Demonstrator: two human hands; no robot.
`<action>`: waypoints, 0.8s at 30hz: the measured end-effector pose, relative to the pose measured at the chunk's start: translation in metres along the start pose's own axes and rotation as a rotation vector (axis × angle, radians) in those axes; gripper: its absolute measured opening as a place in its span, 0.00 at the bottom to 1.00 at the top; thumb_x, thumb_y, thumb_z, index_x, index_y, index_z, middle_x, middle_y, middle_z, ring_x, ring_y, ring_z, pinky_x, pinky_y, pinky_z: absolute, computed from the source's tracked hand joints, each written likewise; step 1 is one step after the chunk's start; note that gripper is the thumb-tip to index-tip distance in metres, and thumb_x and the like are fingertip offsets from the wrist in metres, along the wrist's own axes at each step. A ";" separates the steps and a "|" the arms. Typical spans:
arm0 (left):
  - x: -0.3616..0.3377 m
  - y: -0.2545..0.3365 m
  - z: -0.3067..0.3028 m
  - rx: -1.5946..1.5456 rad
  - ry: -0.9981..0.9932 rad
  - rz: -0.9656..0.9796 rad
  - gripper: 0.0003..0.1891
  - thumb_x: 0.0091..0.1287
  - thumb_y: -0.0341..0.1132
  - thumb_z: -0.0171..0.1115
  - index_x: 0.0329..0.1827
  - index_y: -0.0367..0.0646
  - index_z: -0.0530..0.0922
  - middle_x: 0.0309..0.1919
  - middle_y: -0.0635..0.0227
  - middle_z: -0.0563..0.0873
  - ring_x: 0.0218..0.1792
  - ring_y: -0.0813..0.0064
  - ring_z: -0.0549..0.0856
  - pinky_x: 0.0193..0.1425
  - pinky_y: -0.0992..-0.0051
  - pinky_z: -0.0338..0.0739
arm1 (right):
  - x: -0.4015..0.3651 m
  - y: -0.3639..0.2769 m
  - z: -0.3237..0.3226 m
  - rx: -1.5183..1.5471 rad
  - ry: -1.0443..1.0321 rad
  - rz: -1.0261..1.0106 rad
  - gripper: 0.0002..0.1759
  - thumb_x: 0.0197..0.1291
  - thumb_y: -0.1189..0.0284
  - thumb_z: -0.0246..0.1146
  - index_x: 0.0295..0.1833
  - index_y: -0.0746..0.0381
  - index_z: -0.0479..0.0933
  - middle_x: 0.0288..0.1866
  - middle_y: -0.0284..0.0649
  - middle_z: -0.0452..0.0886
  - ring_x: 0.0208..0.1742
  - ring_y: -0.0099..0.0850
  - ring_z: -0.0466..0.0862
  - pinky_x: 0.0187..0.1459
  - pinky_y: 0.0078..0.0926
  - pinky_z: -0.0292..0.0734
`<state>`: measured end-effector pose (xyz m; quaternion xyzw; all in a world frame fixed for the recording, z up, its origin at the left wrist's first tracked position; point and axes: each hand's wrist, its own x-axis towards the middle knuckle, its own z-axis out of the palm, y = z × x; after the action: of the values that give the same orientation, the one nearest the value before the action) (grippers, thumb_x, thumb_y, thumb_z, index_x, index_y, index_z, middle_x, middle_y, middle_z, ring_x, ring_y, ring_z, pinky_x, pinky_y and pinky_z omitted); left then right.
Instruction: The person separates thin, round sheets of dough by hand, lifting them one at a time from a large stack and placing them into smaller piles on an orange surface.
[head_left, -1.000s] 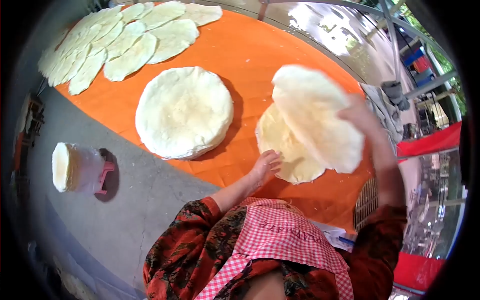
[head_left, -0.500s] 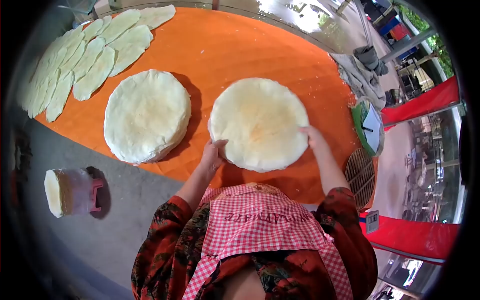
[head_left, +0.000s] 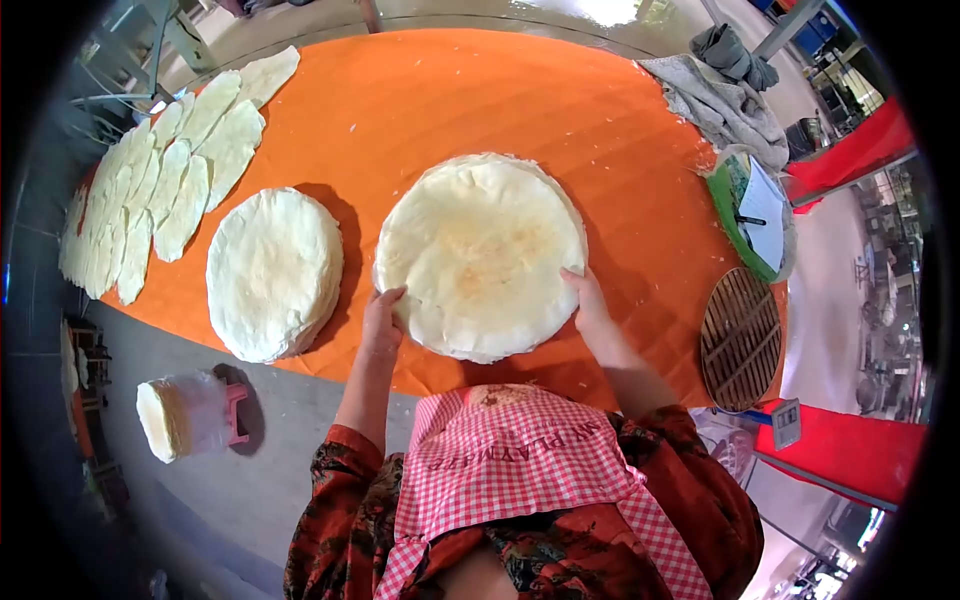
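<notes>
A pile of round, pale flatbreads (head_left: pixel 482 255), browned in patches on top, lies on the orange tablecloth (head_left: pixel 600 130) in front of me. My left hand (head_left: pixel 381 320) grips its lower left edge, thumb on top. At the lower right edge my right hand (head_left: pixel 588 296) holds on in the same way. How many layers the hands hold cannot be made out. A second stack of round flatbreads (head_left: pixel 272 273) stands just to the left, touched by neither hand.
Overlapping oval flatbreads (head_left: pixel 185 200) cover the far left. At the right are a grey cloth (head_left: pixel 725 105), a green-edged tray (head_left: pixel 735 225) with paper and a pen, and a round slatted board (head_left: pixel 741 340). Bagged flatbreads (head_left: pixel 185 415) rest on a pink stool below left.
The view has shifted. Both hands and the flatbread between them have moved slightly left and nearer the other stack, and the bread now sits lined up over a thick pile.
</notes>
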<state>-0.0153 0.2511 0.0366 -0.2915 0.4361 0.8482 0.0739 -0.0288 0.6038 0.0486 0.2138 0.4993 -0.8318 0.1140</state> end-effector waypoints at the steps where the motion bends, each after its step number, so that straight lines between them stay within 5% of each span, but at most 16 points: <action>1: 0.003 0.000 -0.002 0.078 0.034 -0.031 0.24 0.63 0.28 0.57 0.64 0.39 0.67 0.51 0.57 0.81 0.50 0.59 0.83 0.53 0.60 0.81 | -0.001 0.000 0.001 0.013 0.013 0.003 0.34 0.55 0.73 0.64 0.68 0.65 0.63 0.62 0.43 0.74 0.63 0.38 0.73 0.65 0.35 0.65; 5: -0.003 -0.005 0.003 0.066 -0.081 0.034 0.25 0.64 0.28 0.56 0.66 0.39 0.67 0.52 0.58 0.81 0.49 0.60 0.84 0.52 0.60 0.82 | 0.004 0.003 -0.004 0.000 -0.060 -0.078 0.36 0.48 0.79 0.64 0.67 0.66 0.64 0.60 0.45 0.76 0.60 0.40 0.75 0.62 0.37 0.70; 7: 0.004 -0.005 0.004 0.080 0.046 0.026 0.21 0.63 0.27 0.59 0.60 0.38 0.71 0.49 0.59 0.83 0.47 0.63 0.85 0.50 0.63 0.82 | 0.003 -0.006 0.008 -0.054 -0.090 -0.091 0.38 0.44 0.82 0.63 0.66 0.66 0.65 0.59 0.46 0.76 0.59 0.40 0.77 0.60 0.37 0.72; 8: 0.007 -0.002 0.002 0.114 0.029 0.025 0.18 0.61 0.28 0.60 0.55 0.39 0.74 0.42 0.63 0.84 0.41 0.67 0.84 0.44 0.69 0.82 | 0.002 -0.020 0.015 -0.084 -0.086 -0.119 0.39 0.42 0.84 0.62 0.66 0.66 0.65 0.59 0.46 0.77 0.58 0.40 0.78 0.59 0.37 0.73; 10: -0.001 0.021 0.014 -0.014 -0.030 0.064 0.17 0.62 0.25 0.58 0.55 0.37 0.74 0.44 0.62 0.84 0.41 0.70 0.84 0.46 0.71 0.81 | -0.004 -0.048 0.039 -0.169 -0.017 -0.140 0.38 0.43 0.85 0.60 0.66 0.67 0.63 0.60 0.48 0.75 0.59 0.41 0.76 0.61 0.38 0.72; 14: -0.012 0.100 0.003 -0.084 -0.188 0.193 0.17 0.65 0.24 0.57 0.57 0.38 0.73 0.46 0.60 0.84 0.43 0.68 0.85 0.48 0.68 0.82 | -0.034 -0.099 0.131 -0.286 -0.096 -0.236 0.37 0.43 0.82 0.61 0.66 0.67 0.63 0.58 0.47 0.75 0.58 0.40 0.77 0.59 0.37 0.73; 15: -0.026 0.130 -0.001 -0.066 -0.145 0.171 0.20 0.65 0.22 0.54 0.61 0.37 0.70 0.51 0.60 0.82 0.50 0.68 0.82 0.53 0.70 0.78 | -0.039 -0.106 0.161 -0.301 -0.119 -0.239 0.38 0.43 0.82 0.61 0.66 0.67 0.63 0.58 0.47 0.75 0.58 0.40 0.76 0.59 0.37 0.72; 21: -0.083 0.281 -0.098 -0.036 0.040 0.564 0.16 0.65 0.26 0.57 0.57 0.38 0.74 0.48 0.61 0.83 0.47 0.71 0.83 0.51 0.71 0.79 | -0.014 -0.073 0.338 -0.264 -0.336 -0.309 0.39 0.46 0.81 0.65 0.68 0.67 0.61 0.60 0.46 0.74 0.61 0.38 0.75 0.61 0.36 0.71; 24: -0.109 0.311 -0.152 -0.109 0.139 0.700 0.18 0.64 0.26 0.58 0.58 0.37 0.73 0.49 0.61 0.83 0.48 0.71 0.83 0.54 0.71 0.77 | 0.013 -0.046 0.413 -0.264 -0.568 -0.260 0.40 0.47 0.81 0.66 0.69 0.67 0.60 0.61 0.45 0.74 0.61 0.37 0.75 0.62 0.35 0.71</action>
<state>0.0210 -0.0428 0.2458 -0.1848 0.4677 0.8223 -0.2665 -0.1590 0.2630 0.2480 -0.1085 0.5740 -0.7940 0.1683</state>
